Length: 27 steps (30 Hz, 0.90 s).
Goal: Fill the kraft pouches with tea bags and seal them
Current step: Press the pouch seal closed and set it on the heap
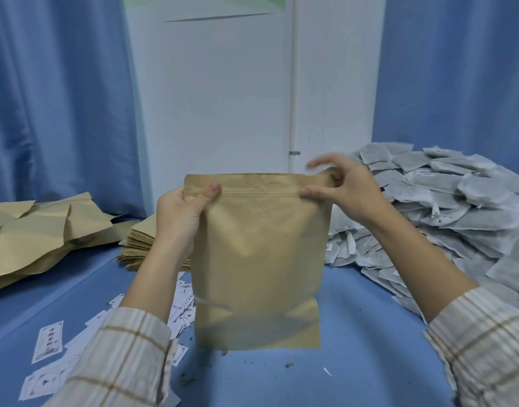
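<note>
A kraft pouch (259, 259) is held upright at frame centre, its bottom edge just above or touching the blue surface (369, 348); which one can't be told. The left hand (179, 218) has its grip pinched on the pouch's upper left corner, thumb laid across the zip strip near the top edge, fingers hidden behind. The right hand (346, 192) has its grip pinched on the upper right corner at zip level w/ thumb in front; the index finger is raised and blurred above the top edge. Both forearms are seen in checked sleeves at the lower corners. A large heap of tea bags (446, 210) is piled at right, just beside the right hand. A stack of flat pouches (140, 245) lies behind the left wrist, w/ more loose kraft pouches (41, 236) at mid left. Small printed paper labels (48, 342) are scattered at lower left. Blue curtains (52, 98) and a white door (223, 98) fill the background.
</note>
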### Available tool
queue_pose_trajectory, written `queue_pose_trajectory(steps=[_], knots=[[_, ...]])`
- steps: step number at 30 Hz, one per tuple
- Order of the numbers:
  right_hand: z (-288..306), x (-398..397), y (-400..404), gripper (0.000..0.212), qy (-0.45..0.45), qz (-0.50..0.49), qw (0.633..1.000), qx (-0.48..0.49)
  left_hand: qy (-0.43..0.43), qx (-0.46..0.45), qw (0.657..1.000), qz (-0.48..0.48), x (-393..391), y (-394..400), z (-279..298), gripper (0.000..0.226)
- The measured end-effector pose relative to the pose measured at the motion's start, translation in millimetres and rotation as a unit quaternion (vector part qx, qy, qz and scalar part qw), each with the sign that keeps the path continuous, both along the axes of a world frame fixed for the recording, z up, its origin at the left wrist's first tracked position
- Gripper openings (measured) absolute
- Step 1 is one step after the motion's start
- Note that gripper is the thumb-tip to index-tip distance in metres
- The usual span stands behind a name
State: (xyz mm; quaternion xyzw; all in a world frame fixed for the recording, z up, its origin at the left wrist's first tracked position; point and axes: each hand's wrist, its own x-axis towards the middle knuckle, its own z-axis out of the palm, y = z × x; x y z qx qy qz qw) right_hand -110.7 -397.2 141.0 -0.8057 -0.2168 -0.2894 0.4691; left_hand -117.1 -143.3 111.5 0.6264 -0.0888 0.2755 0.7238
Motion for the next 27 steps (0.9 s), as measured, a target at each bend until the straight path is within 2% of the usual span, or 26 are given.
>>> queue_pose_trajectory(steps=[2, 5, 7, 10, 12, 15, 17, 19, 23, 27], knots=[[0, 0, -4, 0.046, 0.024, 0.045, 0.999, 0.012, -0.002, -0.007, 1.0, 0.006, 2, 2, -1, 0.016], [0, -1, -8, 0.049, 0.05, 0.109, 0.992, 0.04, -0.005, -0.015, 1.0, 0.011, 5, 5, -2, 0.016], [-2, 2, -5, 0.045, 0.05, 0.089, 0.992, 0.069, -0.004, -0.01, 1.0, 0.006, 5, 6, -2, 0.016], [-4, 8, -2, 0.047, 0.033, 0.007, 0.998, 0.061, -0.014, -0.003, 1.0, -0.002, 6, 8, -4, 0.017], [-2, 9, -1, 0.043, 0.013, -0.022, 1.0, 0.011, -0.026, 0.001, 1.0, -0.012, 5, 9, -7, 0.018], [9, 4, 11, 0.034, -0.021, -0.057, 0.986, -0.154, -0.048, 0.032, 0.998, -0.013, 3, 9, -8, 0.018], [20, 2, 25, 0.037, -0.01, -0.069, 0.974, -0.217, -0.066, 0.043, 0.997, -0.007, 0, 4, -5, 0.017], [29, 3, 38, 0.033, 0.009, -0.075, 0.966, -0.246, -0.071, 0.035, 0.997, -0.002, -1, -1, -4, 0.017], [29, 4, 45, 0.03, -0.001, -0.07, 0.972, -0.226, -0.069, 0.015, 0.997, 0.024, -3, -4, -7, 0.026], [28, 1, 51, 0.036, -0.005, -0.065, 0.951, -0.302, -0.069, -0.007, 0.997, 0.028, -5, -4, -9, 0.02]])
